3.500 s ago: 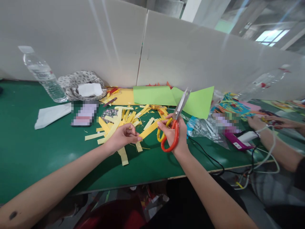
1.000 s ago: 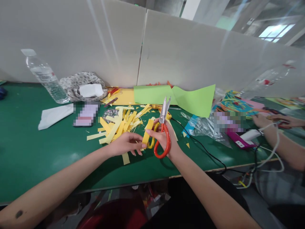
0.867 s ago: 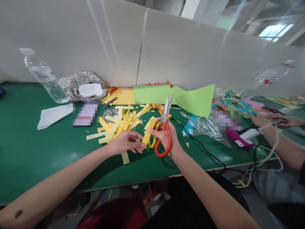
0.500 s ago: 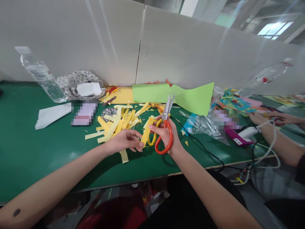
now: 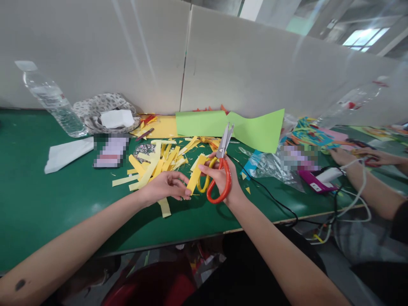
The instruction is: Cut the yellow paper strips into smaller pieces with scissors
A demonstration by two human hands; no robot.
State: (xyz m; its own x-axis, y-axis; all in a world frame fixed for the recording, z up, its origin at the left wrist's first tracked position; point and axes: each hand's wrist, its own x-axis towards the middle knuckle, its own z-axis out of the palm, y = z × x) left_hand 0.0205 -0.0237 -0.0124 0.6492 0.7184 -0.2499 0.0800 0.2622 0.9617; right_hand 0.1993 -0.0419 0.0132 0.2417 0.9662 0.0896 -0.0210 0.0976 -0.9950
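Note:
In my right hand (image 5: 225, 180) is a pair of red-handled scissors (image 5: 225, 142), blades pointing up and away from me and slightly apart. The thumb of that hand also pins the upper end of a yellow paper strip (image 5: 196, 175). My left hand (image 5: 170, 186) pinches the strip's lower end between thumb and fingertips. A yellow handle loop (image 5: 202, 183) shows between the strip and the red handle. Beyond my left hand lies a loose heap of yellow paper strips (image 5: 156, 163) on the green table (image 5: 127, 225).
Behind the heap, a green paper sheet (image 5: 255, 129) stands bent against the grey partition (image 5: 242, 63). A phone (image 5: 111, 151) and a water bottle (image 5: 52, 100) are at the left. On the right are a plastic bag (image 5: 277, 168), a black cable (image 5: 270, 193) and a co-worker's hands (image 5: 371, 157).
Both hands keep nearly the same pose, with the strip and scissors still held. The whole view has shifted very slightly.

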